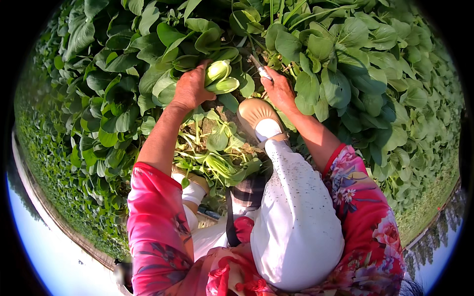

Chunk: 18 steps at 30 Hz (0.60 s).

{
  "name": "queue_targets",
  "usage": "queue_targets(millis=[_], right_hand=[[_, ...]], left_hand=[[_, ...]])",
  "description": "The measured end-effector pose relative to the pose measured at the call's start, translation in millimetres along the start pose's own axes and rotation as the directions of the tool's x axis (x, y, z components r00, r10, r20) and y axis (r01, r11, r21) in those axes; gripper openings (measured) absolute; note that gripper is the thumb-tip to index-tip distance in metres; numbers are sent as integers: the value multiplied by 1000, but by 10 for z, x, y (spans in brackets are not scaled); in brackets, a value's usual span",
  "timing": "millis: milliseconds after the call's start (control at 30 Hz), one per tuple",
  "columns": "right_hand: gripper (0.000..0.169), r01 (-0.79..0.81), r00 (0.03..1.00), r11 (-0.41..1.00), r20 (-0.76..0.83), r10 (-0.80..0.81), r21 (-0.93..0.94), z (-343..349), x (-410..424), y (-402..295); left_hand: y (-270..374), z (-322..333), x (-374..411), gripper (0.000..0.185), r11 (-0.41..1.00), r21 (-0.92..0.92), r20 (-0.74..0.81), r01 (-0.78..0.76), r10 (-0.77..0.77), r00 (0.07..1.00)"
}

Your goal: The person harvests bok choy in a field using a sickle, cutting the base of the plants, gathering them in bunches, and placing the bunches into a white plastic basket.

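My left hand (192,88) is closed around heads of bok choy (221,76), their pale bases turned toward the middle and their leaves pointing left. In my right hand (278,88) is a small knife (259,66) with a light handle, its dark end pointing up and left. The knife is apart from the bok choy. Between my feet, cut leaves and a loose bok choy (221,165) lie on the soil.
Dense bok choy plants (374,66) stand ahead and on both sides. My tan shoe (259,114) is planted just below the knife. Long thin grass blades (292,14) rise at the top. A plaid cloth item (247,192) lies between my legs.
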State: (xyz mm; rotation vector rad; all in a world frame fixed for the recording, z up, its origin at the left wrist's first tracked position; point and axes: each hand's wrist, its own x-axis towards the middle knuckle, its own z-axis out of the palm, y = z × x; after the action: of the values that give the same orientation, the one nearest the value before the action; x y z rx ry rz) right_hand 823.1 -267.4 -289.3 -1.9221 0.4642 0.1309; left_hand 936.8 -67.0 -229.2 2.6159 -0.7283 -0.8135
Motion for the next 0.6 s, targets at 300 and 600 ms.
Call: queue_targets(millis=[300,600], right_hand=[[37,158,985,978,-93,-146,137,23,-236,104],[57,383,903,608,-142,-405,695,-264,-221,-937]], left_hand=[[109,-410,-239,83,903,-422,98,78,-40,994],[425,-461,-1124,103,147,-958,259,246,74,963]])
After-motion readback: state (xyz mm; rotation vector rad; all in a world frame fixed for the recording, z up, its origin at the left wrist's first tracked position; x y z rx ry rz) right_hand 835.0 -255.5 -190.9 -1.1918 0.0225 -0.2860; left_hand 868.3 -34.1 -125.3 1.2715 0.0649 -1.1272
